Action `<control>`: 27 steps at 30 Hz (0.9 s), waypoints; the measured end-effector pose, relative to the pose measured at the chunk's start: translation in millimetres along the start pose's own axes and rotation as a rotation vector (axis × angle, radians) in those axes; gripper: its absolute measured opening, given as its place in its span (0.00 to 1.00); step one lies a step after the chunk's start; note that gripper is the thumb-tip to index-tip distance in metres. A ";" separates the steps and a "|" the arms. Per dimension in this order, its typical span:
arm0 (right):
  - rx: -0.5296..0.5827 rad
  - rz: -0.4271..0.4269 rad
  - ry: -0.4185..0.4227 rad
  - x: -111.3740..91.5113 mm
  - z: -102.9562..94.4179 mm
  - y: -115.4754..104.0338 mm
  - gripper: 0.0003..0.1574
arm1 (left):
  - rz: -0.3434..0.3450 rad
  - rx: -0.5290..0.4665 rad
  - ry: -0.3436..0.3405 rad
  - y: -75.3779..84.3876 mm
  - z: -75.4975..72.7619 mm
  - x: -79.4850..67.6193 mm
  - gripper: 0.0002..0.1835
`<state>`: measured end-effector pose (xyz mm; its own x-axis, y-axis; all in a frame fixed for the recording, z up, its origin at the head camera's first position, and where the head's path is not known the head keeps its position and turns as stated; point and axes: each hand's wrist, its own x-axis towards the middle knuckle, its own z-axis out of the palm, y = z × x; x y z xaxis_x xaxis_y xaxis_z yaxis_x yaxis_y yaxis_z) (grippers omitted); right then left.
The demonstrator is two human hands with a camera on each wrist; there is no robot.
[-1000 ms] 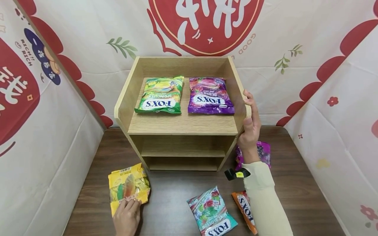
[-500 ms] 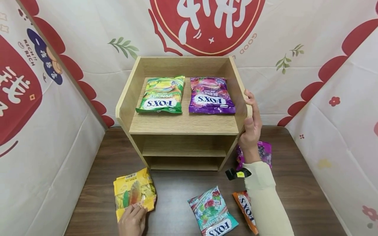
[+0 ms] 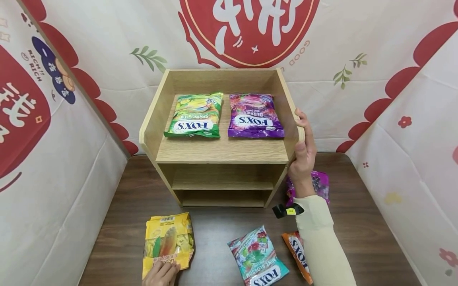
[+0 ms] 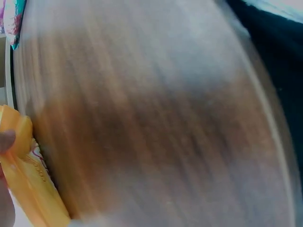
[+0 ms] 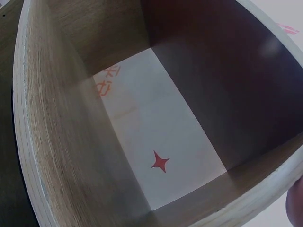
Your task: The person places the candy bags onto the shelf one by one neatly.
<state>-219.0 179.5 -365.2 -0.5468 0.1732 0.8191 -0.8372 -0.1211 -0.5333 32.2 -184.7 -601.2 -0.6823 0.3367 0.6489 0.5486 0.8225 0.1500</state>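
My left hand [image 3: 162, 274] pinches the near end of a yellow candy bag [image 3: 171, 238], which has a clear window showing yellow-wrapped pieces. In the left wrist view a fingertip presses the creased yellow bag [image 4: 35, 189] at the left edge. My right hand [image 3: 303, 155] grips the right side panel of a small wooden shelf [image 3: 222, 153], fingers outside and thumb at the front edge. A green Spring Tea bag [image 3: 196, 115] and a purple Berries bag [image 3: 255, 116] lie side by side on its top level. The right wrist view looks into the shelf's compartment [image 5: 75, 118].
On the dark wood table [image 3: 211, 238] lie a teal Mint Blossom bag [image 3: 257, 254] and an orange Fox's bag [image 3: 297, 254], partly under the right sleeve. A purple bag [image 3: 320, 184] sits behind the right wrist. Printed cloth [image 3: 107, 47] walls surround the table.
The left hand has drawn the yellow candy bag rightward and nearer to me, turning it a little straighter. The right hand stays on the shelf's side panel.
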 end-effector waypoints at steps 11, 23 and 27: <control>-0.019 0.000 -0.007 -0.4 -0.8 -0.2 0.44 | -0.016 -0.119 0.125 -16.2 -2.1 -2.6 0.12; -0.027 0.003 -0.011 -0.5 -0.4 -2.8 0.44 | -0.887 -0.116 0.033 -16.2 -5.2 6.4 0.34; -0.032 -0.003 -0.013 0.6 -1.1 -3.4 0.44 | -1.053 -0.228 -0.087 -18.2 -6.7 9.0 0.39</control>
<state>-216.5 181.1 -363.2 -0.5447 0.1606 0.8231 -0.8385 -0.0892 -0.5375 19.3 -199.7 -593.1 -0.8908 -0.4506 0.0590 -0.2627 0.6165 0.7422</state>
